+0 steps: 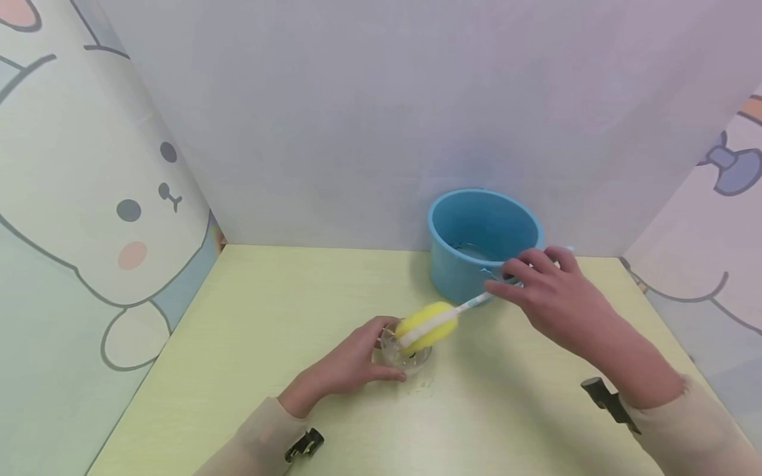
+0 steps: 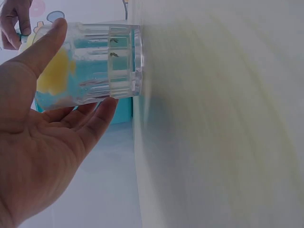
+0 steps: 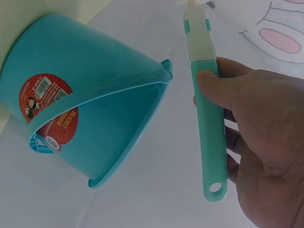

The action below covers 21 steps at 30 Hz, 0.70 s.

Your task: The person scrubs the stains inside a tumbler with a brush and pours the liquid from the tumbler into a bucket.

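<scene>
A clear ribbed glass stands upright on the table, and my left hand holds it with thumb and fingers around its side. In the left wrist view, small dark specks show near the glass's base. My right hand grips the teal handle of a bottle brush, thumb pressed on the front. The brush's yellow and white sponge head tilts down into the mouth of the glass. Behind the brush stands a blue bucket, near my right hand.
The pale yellow table meets a plain light wall at the back. Cartoon-printed panels border both sides. The bucket's handle hangs down over a red label. Small wet marks lie beside the glass.
</scene>
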Each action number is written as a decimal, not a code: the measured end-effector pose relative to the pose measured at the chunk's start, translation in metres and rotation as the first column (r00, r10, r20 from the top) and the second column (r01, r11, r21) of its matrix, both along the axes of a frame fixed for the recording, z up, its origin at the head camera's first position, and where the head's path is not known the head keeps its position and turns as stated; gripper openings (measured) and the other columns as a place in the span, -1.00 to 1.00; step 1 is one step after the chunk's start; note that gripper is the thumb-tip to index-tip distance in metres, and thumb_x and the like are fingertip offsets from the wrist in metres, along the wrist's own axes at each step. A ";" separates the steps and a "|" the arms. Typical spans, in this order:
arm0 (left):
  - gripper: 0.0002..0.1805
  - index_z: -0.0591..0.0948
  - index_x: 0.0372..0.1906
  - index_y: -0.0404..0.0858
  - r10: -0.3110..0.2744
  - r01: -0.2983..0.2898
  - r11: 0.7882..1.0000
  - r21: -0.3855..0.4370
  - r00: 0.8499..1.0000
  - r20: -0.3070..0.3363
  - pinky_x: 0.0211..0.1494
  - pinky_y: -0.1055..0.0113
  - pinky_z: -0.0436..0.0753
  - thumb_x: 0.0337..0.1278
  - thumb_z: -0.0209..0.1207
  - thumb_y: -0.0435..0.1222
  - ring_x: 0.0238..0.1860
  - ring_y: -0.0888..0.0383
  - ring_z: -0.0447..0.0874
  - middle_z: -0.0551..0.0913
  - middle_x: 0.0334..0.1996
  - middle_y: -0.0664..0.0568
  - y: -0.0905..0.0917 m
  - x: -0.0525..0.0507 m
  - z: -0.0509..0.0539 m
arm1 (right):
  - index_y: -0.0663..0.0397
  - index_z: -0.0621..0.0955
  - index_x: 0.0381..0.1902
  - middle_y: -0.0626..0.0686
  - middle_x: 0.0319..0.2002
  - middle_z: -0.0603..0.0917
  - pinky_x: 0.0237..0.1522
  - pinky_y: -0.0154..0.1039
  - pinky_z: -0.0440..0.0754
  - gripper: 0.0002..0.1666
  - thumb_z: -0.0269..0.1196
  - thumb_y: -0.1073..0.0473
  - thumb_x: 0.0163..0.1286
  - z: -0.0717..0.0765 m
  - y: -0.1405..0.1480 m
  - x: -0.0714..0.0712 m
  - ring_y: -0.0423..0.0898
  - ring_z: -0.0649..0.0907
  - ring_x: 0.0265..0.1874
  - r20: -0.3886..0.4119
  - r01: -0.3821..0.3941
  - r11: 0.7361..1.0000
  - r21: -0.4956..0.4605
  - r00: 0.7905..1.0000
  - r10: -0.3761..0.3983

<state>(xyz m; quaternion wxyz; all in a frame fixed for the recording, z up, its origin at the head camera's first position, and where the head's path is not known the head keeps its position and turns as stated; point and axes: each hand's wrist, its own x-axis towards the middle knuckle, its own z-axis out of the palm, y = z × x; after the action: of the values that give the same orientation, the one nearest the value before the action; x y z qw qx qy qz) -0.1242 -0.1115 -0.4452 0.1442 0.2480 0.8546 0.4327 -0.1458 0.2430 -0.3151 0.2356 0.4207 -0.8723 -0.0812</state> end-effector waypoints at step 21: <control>-0.01 0.33 0.54 -0.21 -0.009 0.009 1.000 0.020 1.000 0.011 0.37 0.10 0.60 0.11 0.58 -0.01 0.24 0.09 0.59 0.56 0.27 0.06 -0.001 -0.001 -0.003 | -0.23 0.74 0.16 0.14 0.03 0.69 -0.05 0.37 0.48 -0.07 0.69 0.48 -0.23 -0.008 0.023 0.002 0.31 0.57 0.04 0.041 0.044 0.997 -0.061 0.998 -0.041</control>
<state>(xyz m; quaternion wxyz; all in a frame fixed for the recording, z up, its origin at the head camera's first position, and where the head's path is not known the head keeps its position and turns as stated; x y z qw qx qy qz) -0.1256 -0.1122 -0.4479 0.1485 0.2510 0.8484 0.4417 -0.1443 0.2663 -0.3232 0.2292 0.3961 -0.8877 -0.0507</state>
